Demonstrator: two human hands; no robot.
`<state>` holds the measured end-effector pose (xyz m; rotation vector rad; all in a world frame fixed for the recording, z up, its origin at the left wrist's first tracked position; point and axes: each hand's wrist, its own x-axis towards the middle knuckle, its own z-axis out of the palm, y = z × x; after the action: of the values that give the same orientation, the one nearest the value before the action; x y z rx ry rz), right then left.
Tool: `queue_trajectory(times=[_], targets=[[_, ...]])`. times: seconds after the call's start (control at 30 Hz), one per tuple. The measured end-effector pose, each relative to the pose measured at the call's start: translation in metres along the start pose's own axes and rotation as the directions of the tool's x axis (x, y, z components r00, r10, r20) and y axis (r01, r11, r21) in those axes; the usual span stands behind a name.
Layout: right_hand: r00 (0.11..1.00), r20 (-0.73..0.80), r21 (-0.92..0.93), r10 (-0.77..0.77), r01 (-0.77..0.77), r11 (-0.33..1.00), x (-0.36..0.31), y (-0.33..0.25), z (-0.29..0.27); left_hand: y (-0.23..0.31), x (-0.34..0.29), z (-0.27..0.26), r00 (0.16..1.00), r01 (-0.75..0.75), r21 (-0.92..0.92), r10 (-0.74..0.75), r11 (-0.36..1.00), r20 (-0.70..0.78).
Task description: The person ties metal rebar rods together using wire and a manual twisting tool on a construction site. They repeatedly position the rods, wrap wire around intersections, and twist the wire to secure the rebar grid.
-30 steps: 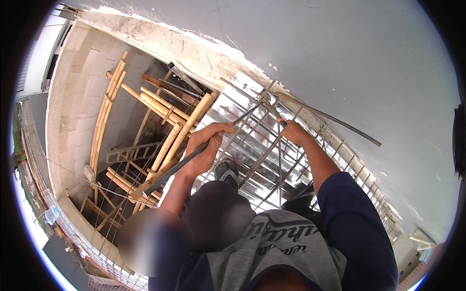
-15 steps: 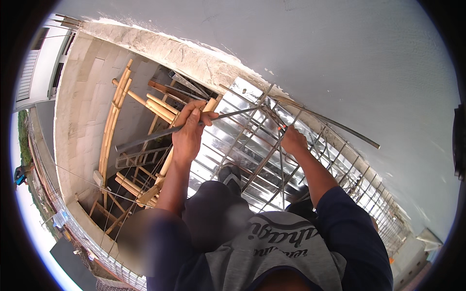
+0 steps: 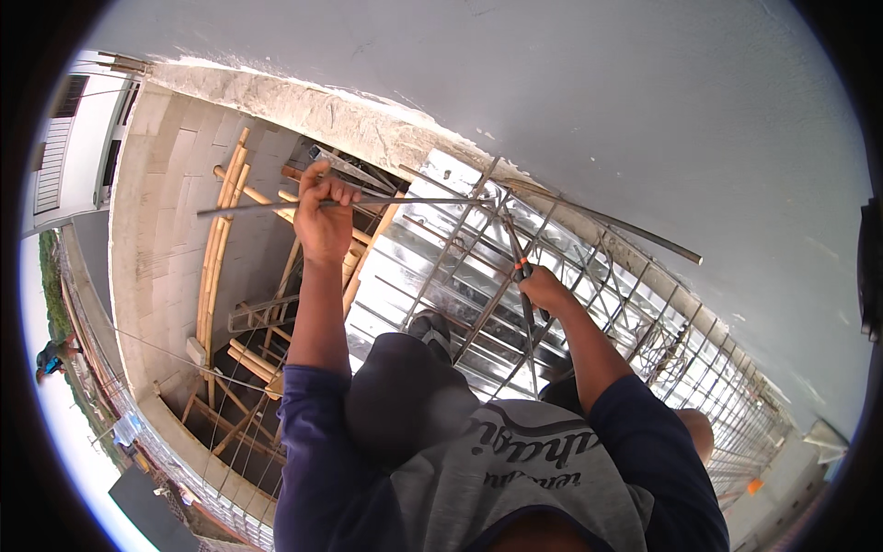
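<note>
My left hand [image 3: 324, 221] is raised over the left side of the metal decking, its fingers curled round a long thin steel bar [image 3: 418, 200]. The bar lies nearly level in the picture, and its far end meets the rebar mesh. In my right hand [image 3: 550, 292] is a pair of pincers [image 3: 517, 248] with orange bands on dark handles. The pincers' jaws are at the mesh, close to the bar's far end; what exactly they grip is too small to tell. Crossed rods of the rebar mesh [image 3: 457, 247] stand over the shiny decking [image 3: 379, 267].
A grey wall [image 3: 662, 120] rises along the far and right side. Beside it a loose bar [image 3: 635, 226] juts over the mesh. Left of the decking's edge is a deep opening with bamboo poles [image 3: 221, 248] and a block wall [image 3: 156, 212]. My shoe [image 3: 430, 333] stands on the decking.
My left hand has moved up and left, swinging the bar from a slant to nearly level. My right hand has drawn back slightly toward me, and more of the pincers shows.
</note>
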<state>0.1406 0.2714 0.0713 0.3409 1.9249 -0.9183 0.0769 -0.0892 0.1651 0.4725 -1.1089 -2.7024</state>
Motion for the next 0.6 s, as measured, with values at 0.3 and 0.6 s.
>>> queue_trajectory(times=[0.3, 0.6], targets=[[0.973, -0.104, -0.271, -0.206, 0.171, 0.947, 0.042, 0.007, -0.020, -0.032, -0.134, -0.100, 0.951, 0.238, -0.093, -0.251, 0.967, -0.179], [0.999, 0.037, -0.272, -0.014, 0.024, 0.962, 0.025, -0.048, -0.036, -0.021, -0.088, -0.088, 0.987, 0.143, -0.096, -0.150, 0.985, -0.064]])
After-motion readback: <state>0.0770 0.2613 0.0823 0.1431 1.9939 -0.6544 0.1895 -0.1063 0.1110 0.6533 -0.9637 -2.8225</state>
